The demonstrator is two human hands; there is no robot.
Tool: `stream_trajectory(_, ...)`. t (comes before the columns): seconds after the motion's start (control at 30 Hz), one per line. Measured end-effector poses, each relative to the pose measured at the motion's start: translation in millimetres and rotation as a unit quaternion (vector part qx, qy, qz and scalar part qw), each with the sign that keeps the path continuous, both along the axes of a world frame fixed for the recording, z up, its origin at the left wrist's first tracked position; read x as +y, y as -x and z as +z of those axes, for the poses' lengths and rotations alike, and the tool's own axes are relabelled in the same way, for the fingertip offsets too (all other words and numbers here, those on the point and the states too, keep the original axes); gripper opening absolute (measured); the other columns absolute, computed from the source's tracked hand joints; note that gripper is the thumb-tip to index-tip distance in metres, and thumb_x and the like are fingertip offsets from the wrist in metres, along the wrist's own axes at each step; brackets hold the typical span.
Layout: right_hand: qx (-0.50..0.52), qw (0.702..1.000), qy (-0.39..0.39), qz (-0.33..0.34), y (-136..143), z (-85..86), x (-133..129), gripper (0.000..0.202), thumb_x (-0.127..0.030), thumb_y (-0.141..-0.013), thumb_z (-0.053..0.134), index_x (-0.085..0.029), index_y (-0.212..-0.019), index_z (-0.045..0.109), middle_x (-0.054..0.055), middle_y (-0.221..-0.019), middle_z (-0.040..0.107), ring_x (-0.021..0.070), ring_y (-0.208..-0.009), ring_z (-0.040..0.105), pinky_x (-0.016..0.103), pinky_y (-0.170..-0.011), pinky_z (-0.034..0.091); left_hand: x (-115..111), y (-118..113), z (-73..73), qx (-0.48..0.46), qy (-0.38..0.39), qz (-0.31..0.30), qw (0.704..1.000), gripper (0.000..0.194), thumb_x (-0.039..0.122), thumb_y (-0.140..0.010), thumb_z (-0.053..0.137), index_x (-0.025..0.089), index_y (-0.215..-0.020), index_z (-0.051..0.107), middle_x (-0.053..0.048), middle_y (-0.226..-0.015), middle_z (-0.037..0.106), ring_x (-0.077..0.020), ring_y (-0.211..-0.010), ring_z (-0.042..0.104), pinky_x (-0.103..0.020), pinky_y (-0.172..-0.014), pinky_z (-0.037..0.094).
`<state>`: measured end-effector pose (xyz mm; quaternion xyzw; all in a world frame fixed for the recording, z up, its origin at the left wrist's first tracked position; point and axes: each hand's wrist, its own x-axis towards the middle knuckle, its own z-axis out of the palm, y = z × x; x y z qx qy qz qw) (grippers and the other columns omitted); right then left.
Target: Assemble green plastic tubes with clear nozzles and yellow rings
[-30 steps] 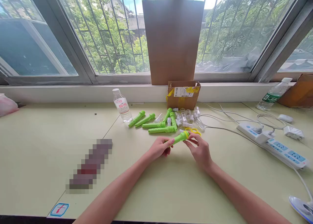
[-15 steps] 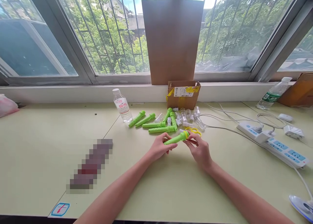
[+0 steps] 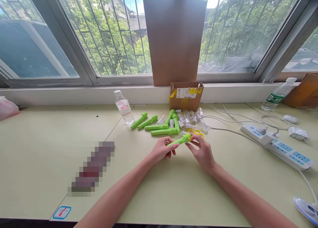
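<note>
Your left hand is closed around the lower body of a green tube, thumb along its upper side, while your right hand has its fingertips pinched narrow at the yellow ring near the tube's right end. You have the piece raised between both hands, just in front of the loose parts on the table.

From left to right, your first risk is the tube turning or sliding within your left fingers, if that hold is too light for the smooth body. At the other end, your fingertips could push the ring crooked or slip off its edge if they press on one side only. A little further right, your knuckles could nudge the yellow looped piece, because it lies so close to them.

The tube looks like hard, bright green plastic, slim at its left end, thicker toward the right, and tilted with that right end higher. The yellow ring sits around the thick end; your fingers partly hide it, so you cannot tell whether it is fully seated. Similar green tubes lie behind and to the left, showing ridged ends, and transparent containers lie to their right, before the cardboard box.
</note>
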<state>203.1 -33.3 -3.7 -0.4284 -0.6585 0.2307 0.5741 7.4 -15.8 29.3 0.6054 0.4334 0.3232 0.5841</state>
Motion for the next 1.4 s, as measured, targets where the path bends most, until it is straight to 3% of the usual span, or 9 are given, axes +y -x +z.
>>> stream_trajectory(0.33, 0.013, 1.000, -0.003, -0.013, -1, -4.0, 0, 0.013, -0.027, -0.080, 0.064, -0.022, -0.084, 0.054, 0.007, -0.109, 0.066, 0.0249, -0.109, 0.061, 0.044, -0.090, 0.056, 1, 0, -0.5, 0.016, -0.002, -0.011, 1.000, 0.035, 0.051, -0.074, 0.062, 0.018, -0.075, 0.049, 0.001, -0.057, 0.062, -0.0086, -0.038, 0.047, -0.020, -0.040, 0.035)
stream_trajectory(0.5, 0.018, 0.999, -0.004, -0.031, -3, -4.5, 2, 0.014, -0.030, -0.079, 0.065, -0.021, -0.083, 0.055, 0.008, -0.112, 0.066, 0.0258, -0.104, 0.064, 0.045, -0.087, 0.058, -5, -7, -3.2, 0.090, -0.126, 0.043, 0.987, 0.037, 0.052, -0.073, 0.062, 0.018, -0.085, 0.060, 0.002, -0.064, 0.058, -0.0099, -0.053, 0.049, -0.021, -0.049, 0.036)
stream_trajectory(0.63, 0.022, 0.999, -0.007, -0.032, -1, -1.9, 0, 0.013, -0.030, -0.079, 0.065, -0.022, -0.082, 0.056, 0.008, -0.112, 0.066, 0.0263, -0.104, 0.064, 0.046, -0.088, 0.057, -6, -9, -5.0, 0.113, -0.178, 0.038, 0.977, 0.033, 0.047, -0.069, 0.067, 0.018, -0.084, 0.064, 0.003, -0.068, 0.056, -0.0113, -0.062, 0.047, -0.022, -0.055, 0.034)
stream_trajectory(1.13, 0.011, 1.000, 0.013, 0.004, 0, 3.9, -2, 0.016, -0.031, -0.079, 0.065, -0.022, -0.088, 0.055, 0.006, -0.111, 0.065, 0.0244, -0.107, 0.062, 0.045, -0.089, 0.057, -3, 0, 5.3, 0.081, -0.026, -0.038, 0.996, 0.038, 0.055, -0.075, 0.057, 0.017, -0.073, 0.059, 0.005, -0.046, 0.048, -0.0071, -0.036, 0.036, -0.021, -0.037, 0.025)
stream_trajectory(1.4, 0.006, 1.000, -0.013, -0.011, 0, -0.9, -1, 0.011, -0.029, -0.080, 0.064, -0.022, -0.083, 0.056, 0.005, -0.108, 0.067, 0.0251, -0.106, 0.062, 0.046, -0.088, 0.057, -3, -1, 8.5, 0.069, -0.025, -0.035, 0.997, 0.036, 0.052, -0.074, 0.060, 0.016, -0.079, 0.059, 0.004, -0.052, 0.051, -0.0065, -0.038, 0.040, -0.019, -0.037, 0.028)
